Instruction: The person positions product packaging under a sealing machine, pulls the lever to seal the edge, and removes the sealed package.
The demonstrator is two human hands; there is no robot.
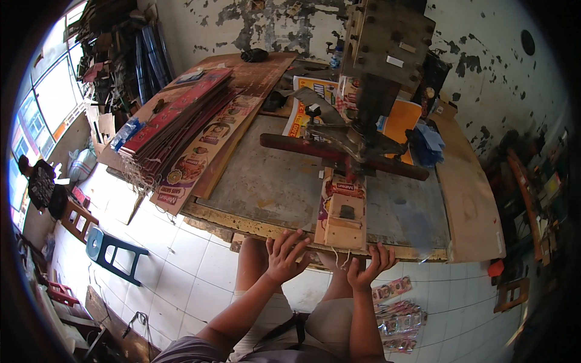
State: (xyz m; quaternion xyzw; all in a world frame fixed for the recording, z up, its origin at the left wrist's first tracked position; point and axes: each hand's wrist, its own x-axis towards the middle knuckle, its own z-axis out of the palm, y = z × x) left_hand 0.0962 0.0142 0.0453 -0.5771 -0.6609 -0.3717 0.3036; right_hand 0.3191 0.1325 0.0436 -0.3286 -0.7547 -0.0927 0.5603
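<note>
My left hand [286, 257] rests on the front edge of the worktable [254, 222], fingers spread and holding nothing. To the right, my right hand [371, 268] lies on the same edge, its fingers stretched up beside a wooden block [345, 225]. That block sits on a printed, colourful strip [325, 206], with white strings hanging from its near end. The strip's far end goes beneath a heavy press [349, 167] with a dark red crossbar [296, 147]; the press head hides what lies there.
At the left of the table lies a stack of red printed strips [181, 115] with loose strings. Orange printed sheets [402, 124] and blue plastic [426, 145] lie behind the press. Packed strips [399, 323] lie on the floor at right; a dark stool [116, 255] stands at left.
</note>
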